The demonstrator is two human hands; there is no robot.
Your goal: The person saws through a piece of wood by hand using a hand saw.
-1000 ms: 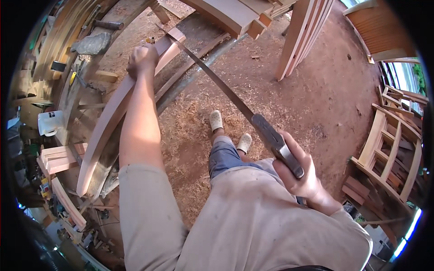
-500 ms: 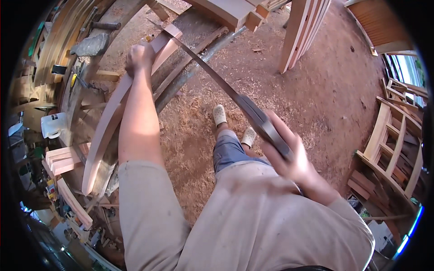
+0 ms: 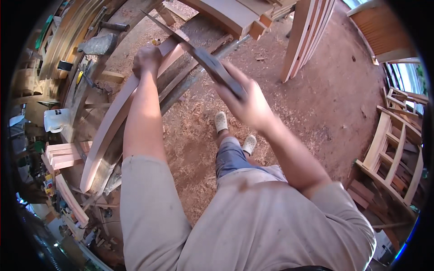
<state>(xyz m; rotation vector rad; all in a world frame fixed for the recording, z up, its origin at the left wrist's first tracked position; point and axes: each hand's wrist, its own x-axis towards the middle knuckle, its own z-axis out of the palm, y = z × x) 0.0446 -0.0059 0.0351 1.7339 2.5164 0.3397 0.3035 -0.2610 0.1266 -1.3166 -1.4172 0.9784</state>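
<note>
A handsaw (image 3: pixel 212 64) with a dark handle is in my right hand (image 3: pixel 247 98), the fingers wrapped round the grip. Its blade runs up and left, across the far end of a long, slightly curved wooden plank (image 3: pixel 108 123). Whether the teeth are in a cut, I cannot tell. My left hand (image 3: pixel 147 60) is closed on the plank a little short of the blade, pressing it on a worn timber support. The fingertips are partly hidden.
A mallet (image 3: pixel 114 26), a grey stone-like block (image 3: pixel 98 45) and a yellow-handled tool (image 3: pixel 79 77) lie at the left. Stacked boards (image 3: pixel 304 38) stand at the far right of the bench. Wooden frames (image 3: pixel 391 153) lean at right. Shavings cover the dirt floor (image 3: pixel 199 135).
My right hand has pushed the saw forward, up and to the left, so the handle is now close to the plank. My left hand stays on the plank.
</note>
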